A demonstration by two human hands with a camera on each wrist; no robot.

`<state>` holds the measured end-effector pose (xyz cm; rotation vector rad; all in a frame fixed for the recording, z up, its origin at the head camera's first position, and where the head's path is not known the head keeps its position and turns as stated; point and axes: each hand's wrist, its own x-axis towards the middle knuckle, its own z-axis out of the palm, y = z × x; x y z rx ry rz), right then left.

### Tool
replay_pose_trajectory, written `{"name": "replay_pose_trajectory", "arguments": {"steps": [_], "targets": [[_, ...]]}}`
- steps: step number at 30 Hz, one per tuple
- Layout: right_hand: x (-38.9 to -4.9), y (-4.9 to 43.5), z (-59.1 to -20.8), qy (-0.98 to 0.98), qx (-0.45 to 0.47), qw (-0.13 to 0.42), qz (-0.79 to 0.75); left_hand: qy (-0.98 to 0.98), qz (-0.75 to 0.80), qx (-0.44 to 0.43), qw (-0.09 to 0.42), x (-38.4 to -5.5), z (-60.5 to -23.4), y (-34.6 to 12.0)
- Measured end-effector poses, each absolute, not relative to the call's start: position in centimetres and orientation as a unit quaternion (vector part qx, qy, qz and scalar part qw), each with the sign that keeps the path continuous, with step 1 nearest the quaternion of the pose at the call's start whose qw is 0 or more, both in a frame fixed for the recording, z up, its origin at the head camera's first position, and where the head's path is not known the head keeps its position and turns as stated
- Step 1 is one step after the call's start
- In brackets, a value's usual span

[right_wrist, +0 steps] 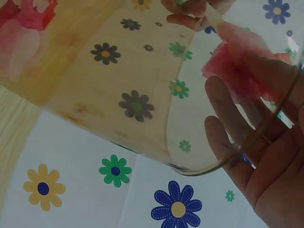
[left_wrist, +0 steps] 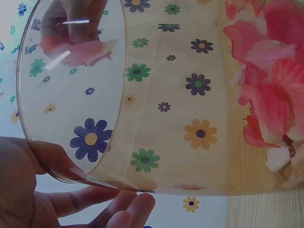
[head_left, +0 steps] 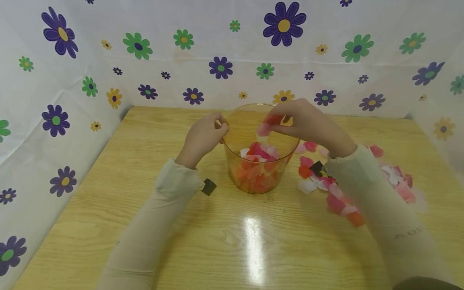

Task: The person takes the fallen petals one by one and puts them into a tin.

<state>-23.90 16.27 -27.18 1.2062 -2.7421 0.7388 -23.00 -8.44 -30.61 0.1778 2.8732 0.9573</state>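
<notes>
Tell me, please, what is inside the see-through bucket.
A heap of red, pink and white petals lies inside the bucket, and the right hand holds more petals at its opening. The heap hides the floor beneath it and any petals in its middle.

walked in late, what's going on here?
A person is handling loose petals at a clear amber tub. The left-hand grip holds the tub's rim, while the right-hand grip pinches a few pink and red petals at its mouth. A pile of pink, red and white petals already lies inside. More loose petals are scattered on the wooden table, beside the tub and around the right forearm.
</notes>
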Motion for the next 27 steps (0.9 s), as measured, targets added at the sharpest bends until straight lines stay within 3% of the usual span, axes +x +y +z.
{"name": "replay_pose_trajectory", "arguments": {"steps": [7,15,27], "targets": [[-24.1,16.1,-28.1,-0.892,0.395,-0.025,0.217,0.946,0.314,0.059,0.053,-23.1,-30.7,-8.4],[-23.9,16.6,-28.2,-0.893,0.387,-0.038,0.228,0.947,0.311,0.058,0.054,-23.0,-30.5,-8.3],[-21.5,21.7,-27.7,-0.892,0.345,0.140,0.257,0.946,0.315,0.055,0.059,-23.0,-30.3,-8.2]]}}
